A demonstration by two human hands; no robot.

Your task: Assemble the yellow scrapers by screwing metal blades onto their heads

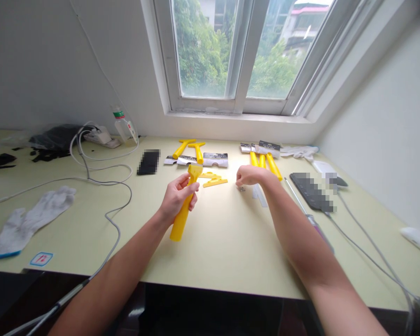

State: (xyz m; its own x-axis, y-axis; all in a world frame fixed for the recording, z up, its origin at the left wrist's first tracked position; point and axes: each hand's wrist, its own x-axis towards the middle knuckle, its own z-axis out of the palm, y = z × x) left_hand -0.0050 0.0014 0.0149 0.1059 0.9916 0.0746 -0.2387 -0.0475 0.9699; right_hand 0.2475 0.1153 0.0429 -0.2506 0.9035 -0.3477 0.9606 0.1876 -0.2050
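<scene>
My left hand (179, 195) is wrapped round a yellow scraper handle (182, 219), its narrow head up and its thick end toward me. Over the table to the right, my right hand (250, 175) has its fingers drawn together, pointing down beside a few small metal pieces (242, 189), perhaps screws. Whatever those fingertips may hold is hidden. Between the hands lie flat yellow plastic parts (215, 183). Pale translucent strips (259, 195) lie close to my right wrist.
Behind are yellow T-shaped scrapers (197, 151), printed cards (215, 159) and more yellow handles (273, 166). A screwdriver (313, 220) and black phone-like slab (310, 191) lie right. Leftward are a glove (35, 219), cables (119, 228), a bottle (122, 125) and a dark slab (149, 162).
</scene>
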